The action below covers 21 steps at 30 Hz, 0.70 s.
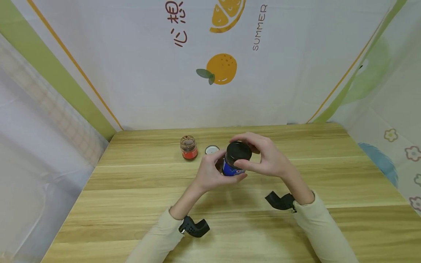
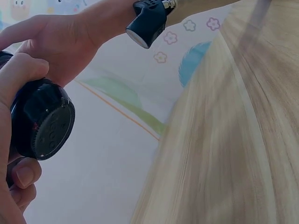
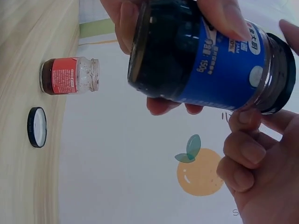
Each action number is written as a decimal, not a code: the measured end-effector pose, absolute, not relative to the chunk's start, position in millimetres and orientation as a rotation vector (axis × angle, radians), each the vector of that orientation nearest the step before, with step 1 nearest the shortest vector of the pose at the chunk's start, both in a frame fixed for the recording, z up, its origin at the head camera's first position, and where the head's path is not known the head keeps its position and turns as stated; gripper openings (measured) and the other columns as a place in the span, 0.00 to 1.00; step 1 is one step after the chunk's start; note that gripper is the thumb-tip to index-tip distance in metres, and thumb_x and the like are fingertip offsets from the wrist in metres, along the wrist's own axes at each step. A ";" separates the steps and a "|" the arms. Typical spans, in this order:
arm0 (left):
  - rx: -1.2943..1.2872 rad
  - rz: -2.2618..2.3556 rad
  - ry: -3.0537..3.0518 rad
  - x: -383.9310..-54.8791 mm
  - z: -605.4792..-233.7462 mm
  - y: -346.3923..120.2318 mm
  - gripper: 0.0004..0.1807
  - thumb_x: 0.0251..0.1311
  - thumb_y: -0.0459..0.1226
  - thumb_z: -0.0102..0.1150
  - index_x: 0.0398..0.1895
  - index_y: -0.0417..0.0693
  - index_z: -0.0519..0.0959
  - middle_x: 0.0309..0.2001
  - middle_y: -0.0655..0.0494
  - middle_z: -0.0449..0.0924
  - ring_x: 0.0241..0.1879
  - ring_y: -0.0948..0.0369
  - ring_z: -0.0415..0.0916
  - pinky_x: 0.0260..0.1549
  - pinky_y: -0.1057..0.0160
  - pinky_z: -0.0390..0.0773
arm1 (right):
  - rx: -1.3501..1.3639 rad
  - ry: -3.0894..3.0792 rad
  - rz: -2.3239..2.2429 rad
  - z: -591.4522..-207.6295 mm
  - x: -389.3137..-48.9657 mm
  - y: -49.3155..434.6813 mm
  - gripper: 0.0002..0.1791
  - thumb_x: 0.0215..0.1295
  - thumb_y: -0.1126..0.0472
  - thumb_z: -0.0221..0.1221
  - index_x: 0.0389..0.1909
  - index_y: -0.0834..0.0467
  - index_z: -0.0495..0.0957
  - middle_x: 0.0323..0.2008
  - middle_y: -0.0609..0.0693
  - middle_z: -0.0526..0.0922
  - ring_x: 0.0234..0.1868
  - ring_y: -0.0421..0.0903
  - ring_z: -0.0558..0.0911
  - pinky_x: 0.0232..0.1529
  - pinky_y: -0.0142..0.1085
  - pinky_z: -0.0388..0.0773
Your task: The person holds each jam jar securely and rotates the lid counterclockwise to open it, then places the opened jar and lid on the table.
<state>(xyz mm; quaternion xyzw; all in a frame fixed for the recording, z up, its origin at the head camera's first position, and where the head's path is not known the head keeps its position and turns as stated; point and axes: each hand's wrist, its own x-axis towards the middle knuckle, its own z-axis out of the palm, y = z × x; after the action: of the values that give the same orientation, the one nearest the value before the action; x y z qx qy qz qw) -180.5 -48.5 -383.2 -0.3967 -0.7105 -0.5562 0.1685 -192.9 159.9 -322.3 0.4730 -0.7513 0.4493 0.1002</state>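
Observation:
A glass jar with a blue label (image 1: 229,169) is held up off the table, its contents dark. Around its body the left hand (image 1: 212,171) curls its fingers and thumb. The right hand (image 1: 265,155) grips the jar's black lid (image 1: 239,151) from above, thumb on the near side and fingers on the far side. The lid sits on the jar in the right wrist view, where the label faces the camera. From the left wrist, the jar's dark round base (image 2: 53,130) shows, and the left fingers (image 2: 25,175) wrap it.
Farther back on the wooden table (image 1: 138,204) stands an uncapped jar with a red label (image 1: 189,149), dark residue inside. Beside it a loose black-rimmed lid (image 1: 212,149) lies with its white inside up. A printed curtain (image 1: 148,80) hangs behind the table.

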 end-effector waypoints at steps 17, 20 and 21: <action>-0.879 -1.344 -2.124 -175.5 -380.7 -46.6 0.30 0.43 0.41 0.81 0.52 0.44 0.81 0.34 0.56 0.84 0.21 0.67 0.70 0.21 0.70 0.73 | 0.999 -2.384 0.999 -312.7 -175.3 153.8 0.31 0.56 0.43 0.73 0.53 0.58 0.78 0.27 0.44 0.70 0.30 0.42 0.70 0.30 0.35 0.66; -0.892 -1.310 -2.119 -176.4 -382.7 -46.7 0.30 0.43 0.41 0.81 0.51 0.44 0.81 0.34 0.56 0.84 0.22 0.65 0.72 0.22 0.71 0.74 | 0.977 -2.396 0.981 -313.0 -175.1 152.7 0.29 0.53 0.47 0.75 0.51 0.59 0.79 0.27 0.44 0.71 0.29 0.42 0.70 0.29 0.35 0.67; -0.900 -1.302 -2.114 -176.7 -383.1 -46.6 0.30 0.43 0.42 0.81 0.51 0.44 0.81 0.34 0.56 0.84 0.23 0.65 0.72 0.23 0.71 0.74 | 0.977 -2.395 0.976 -313.2 -175.3 152.5 0.28 0.53 0.47 0.75 0.50 0.59 0.79 0.27 0.45 0.72 0.29 0.42 0.70 0.29 0.35 0.67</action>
<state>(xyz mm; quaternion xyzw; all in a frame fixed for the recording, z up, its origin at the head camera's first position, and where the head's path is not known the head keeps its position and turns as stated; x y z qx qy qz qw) -176.7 -46.6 -383.1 -0.3302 -0.7757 -0.4775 0.2477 -175.3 152.5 -313.2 0.3471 -0.8509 0.3469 0.1874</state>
